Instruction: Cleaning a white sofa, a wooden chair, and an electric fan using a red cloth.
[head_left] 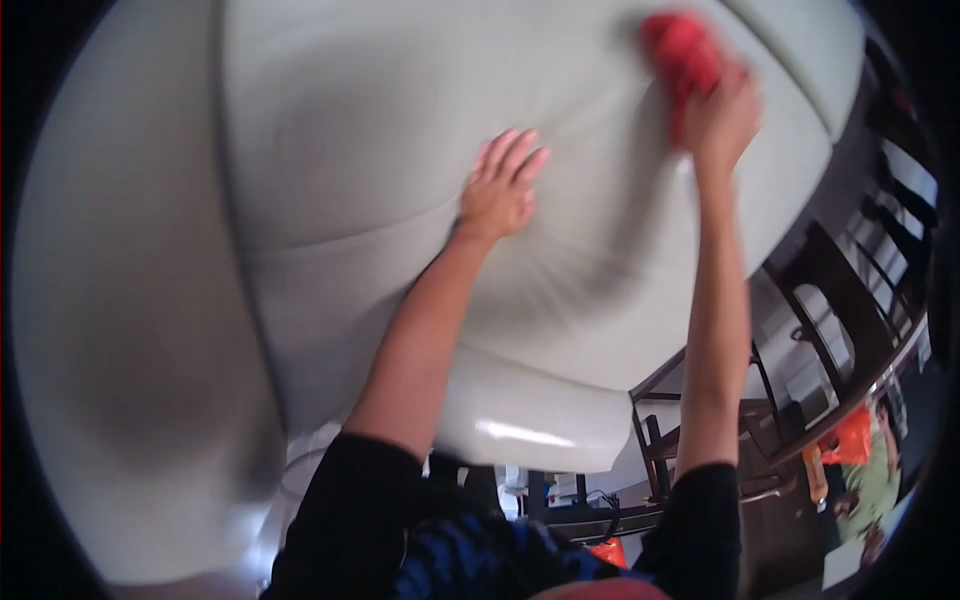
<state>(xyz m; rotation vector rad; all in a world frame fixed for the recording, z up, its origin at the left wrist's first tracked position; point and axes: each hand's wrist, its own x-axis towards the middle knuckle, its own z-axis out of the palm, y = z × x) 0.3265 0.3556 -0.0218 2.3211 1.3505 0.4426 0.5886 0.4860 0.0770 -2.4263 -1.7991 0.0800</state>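
Note:
A pale leather sofa (590, 290) fills most of the view, and creases run across its seat. My left hand (497, 190) rests on the seat near the middle with its fingers spread and nothing in it. Farther off to the right, my right hand (728, 115) grips a bunched red cloth (685, 48) against the pale leather. Both the hand and the cloth are a little smeared by motion. Folds of the cloth hide some of my right fingers.
Dark wooden chairs (850, 310) stand to the right of the sofa. Beyond them are an orange bag (848, 438), a bottle (815, 478) and a person in a light green top (872, 492). A wide pale sofa section (130, 300) rises on the left.

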